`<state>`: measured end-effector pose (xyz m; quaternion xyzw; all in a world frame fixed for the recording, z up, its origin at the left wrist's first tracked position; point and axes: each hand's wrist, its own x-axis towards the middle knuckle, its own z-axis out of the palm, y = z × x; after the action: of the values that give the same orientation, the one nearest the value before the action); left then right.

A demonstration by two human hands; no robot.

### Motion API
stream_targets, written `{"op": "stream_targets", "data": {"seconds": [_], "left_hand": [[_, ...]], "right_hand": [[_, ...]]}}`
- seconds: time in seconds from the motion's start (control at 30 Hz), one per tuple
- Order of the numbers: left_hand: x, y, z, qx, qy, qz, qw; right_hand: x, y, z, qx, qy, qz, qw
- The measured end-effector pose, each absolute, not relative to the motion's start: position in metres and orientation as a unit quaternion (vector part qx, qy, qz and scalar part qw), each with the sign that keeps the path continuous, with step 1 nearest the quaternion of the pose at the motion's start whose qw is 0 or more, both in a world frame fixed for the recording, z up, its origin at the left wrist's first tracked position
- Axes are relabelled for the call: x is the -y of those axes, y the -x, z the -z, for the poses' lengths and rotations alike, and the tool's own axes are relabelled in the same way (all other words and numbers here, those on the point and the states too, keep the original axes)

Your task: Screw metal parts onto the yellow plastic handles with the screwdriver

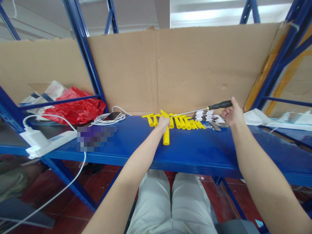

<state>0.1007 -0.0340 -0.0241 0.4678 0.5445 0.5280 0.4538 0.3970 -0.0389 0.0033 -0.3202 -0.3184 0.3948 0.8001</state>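
My left hand (163,123) is closed around a yellow T-shaped plastic scraper (166,138), its round hollow handle pointing toward me. In my right hand (233,113) is a long screwdriver (219,105) with a black and yellow handle, held by the end of the grip. The shaft runs left, and its tip meets the head of the held scraper; whether it sits in a screw there is too small to tell. Several more yellow scrapers (183,122) lie in a row behind and right of my left hand. Smaller yellow pieces (197,124) lie at the row's right end.
Right of the row are stacked white-and-brown packets (204,115), a metal blade (215,126) and tiny scattered bits. Left on the blue shelf (136,143) lie a coiled white cable (107,119), a red plastic bag (75,105) and a power strip (52,144). Cardboard (195,65) stands behind.
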Motion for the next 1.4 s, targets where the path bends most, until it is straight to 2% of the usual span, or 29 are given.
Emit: {"op": "stream_targets", "data": {"seconds": [0.17,0.47,0.8,1.17,1.4], "left_hand": [[0.033,-0.1,0.024,-0.547,-0.47,-0.522,0.455],[0.034,-0.1,0.024,-0.555,-0.464,-0.522,0.452],[0.034,-0.101,0.025,-0.552,-0.463,-0.524,0.455],[0.043,-0.106,0.021,-0.522,-0.484,-0.527,0.465],[0.038,-0.105,0.023,-0.518,-0.483,-0.531,0.465]], "right_hand": [[0.053,-0.381,-0.012,0.27,0.343,-0.392,0.81],[0.072,-0.367,-0.022,0.29,0.375,-0.427,0.77],[0.064,-0.37,-0.015,0.323,0.345,-0.387,0.792],[0.066,-0.369,-0.022,0.188,0.287,-0.371,0.863],[0.067,-0.364,-0.02,0.204,0.281,-0.378,0.858]]}}
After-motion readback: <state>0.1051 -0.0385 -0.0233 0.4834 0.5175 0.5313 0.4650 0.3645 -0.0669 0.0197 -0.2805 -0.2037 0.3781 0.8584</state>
